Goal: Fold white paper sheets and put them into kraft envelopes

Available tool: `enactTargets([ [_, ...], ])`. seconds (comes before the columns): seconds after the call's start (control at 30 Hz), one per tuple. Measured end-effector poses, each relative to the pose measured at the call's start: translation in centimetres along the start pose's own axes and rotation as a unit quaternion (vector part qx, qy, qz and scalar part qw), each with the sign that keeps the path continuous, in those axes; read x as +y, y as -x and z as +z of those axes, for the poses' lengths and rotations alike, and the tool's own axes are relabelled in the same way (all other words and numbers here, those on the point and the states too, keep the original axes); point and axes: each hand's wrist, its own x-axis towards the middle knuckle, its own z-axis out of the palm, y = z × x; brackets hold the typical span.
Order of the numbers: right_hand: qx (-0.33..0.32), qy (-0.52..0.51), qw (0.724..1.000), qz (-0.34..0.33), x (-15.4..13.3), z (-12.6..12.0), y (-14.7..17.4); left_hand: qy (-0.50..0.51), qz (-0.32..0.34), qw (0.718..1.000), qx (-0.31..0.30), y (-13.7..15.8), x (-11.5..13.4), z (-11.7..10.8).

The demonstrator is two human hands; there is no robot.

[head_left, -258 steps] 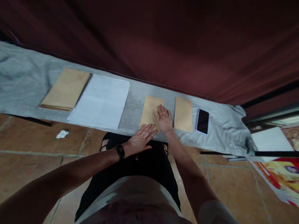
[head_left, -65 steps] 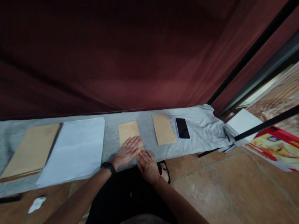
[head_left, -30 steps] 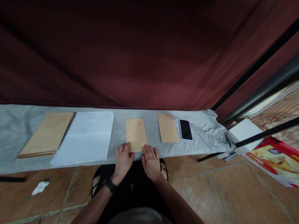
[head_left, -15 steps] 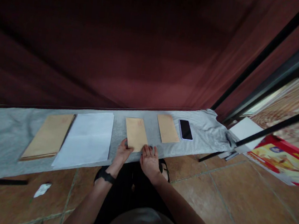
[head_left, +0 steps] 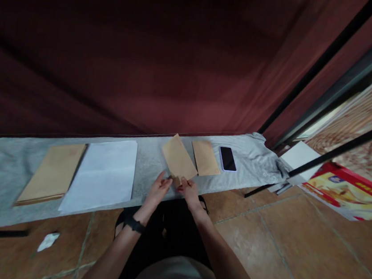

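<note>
Across the whole upper half of the frame, dark red fabric (head_left: 179, 76). Through the middle, a long surface (head_left: 149, 162) under grey cloth. Left of centre, a loose pile of white sheets (head_left: 101, 174); immediately left of that, a stack of large brown envelopes (head_left: 51, 173). Near centre, a smaller brown envelope (head_left: 179, 156): flat on the surface half a second ago, now turned aslant with near end bent up, lower right corner just beside or over a second envelope (head_left: 205, 158), impossible to tell which. Probably a shift from lying pressed flat to being worked at the near end. At that end, the right hand (head_left: 190, 192), fingers pinched narrow on the paper. Just left, the left hand (head_left: 156, 192), fingers partly spread; any grip impossible to tell. Farther right, a dark-screened phone (head_left: 227, 158).
</note>
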Motion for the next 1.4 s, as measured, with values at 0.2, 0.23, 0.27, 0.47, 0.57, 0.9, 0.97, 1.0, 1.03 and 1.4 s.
enactTargets([
  [0.2, -0.093, -0.216, 0.968, 0.082, 0.7, 0.8, 1.3, 0.143, -0.110, 0.984, -0.010, 0.4, -0.9, 0.9],
  [0.23, -0.107, -0.222, 0.965, 0.092, 0.6, 0.6, 1.4, 0.134, -0.115, 0.984, 0.003, 0.2, -0.8, 0.9],
  [0.27, -0.121, -0.215, 0.964, 0.101, 0.4, 0.4, 1.4, 0.123, -0.121, 0.985, 0.013, 0.0, -0.7, 0.8],
  [0.47, -0.096, 0.032, 0.995, 0.002, 0.9, -1.9, 2.4, 0.066, -0.143, 0.987, 0.019, -0.6, -0.9, 0.2],
  [0.57, -0.028, 0.230, 0.947, -0.224, 1.5, -3.4, 3.3, -0.032, -0.121, 0.992, 0.018, -0.2, -0.9, 0.1],
  [0.9, -0.048, 0.474, 0.790, -0.387, 4.2, -4.7, 2.6, -0.357, 0.081, 0.930, 0.022, -0.6, 0.4, -1.7],
  [0.97, -0.051, 0.473, 0.790, -0.388, 4.3, -4.7, 2.6, -0.365, 0.187, 0.912, 0.004, -2.8, 1.0, -1.4],
  [1.0, -0.054, 0.471, 0.791, -0.387, 4.3, -4.7, 2.6, -0.373, 0.229, 0.899, -0.009, -4.2, 1.3, -1.1],
  [1.03, -0.057, 0.469, 0.793, -0.386, 4.3, -4.7, 2.6, -0.390, 0.254, 0.885, -0.022, -5.6, 1.5, -0.7],
  [1.4, -0.074, 0.452, 0.809, -0.369, 4.4, -4.7, 2.6, -0.514, 0.220, 0.822, -0.107, -13.9, 0.6, 2.6],
])
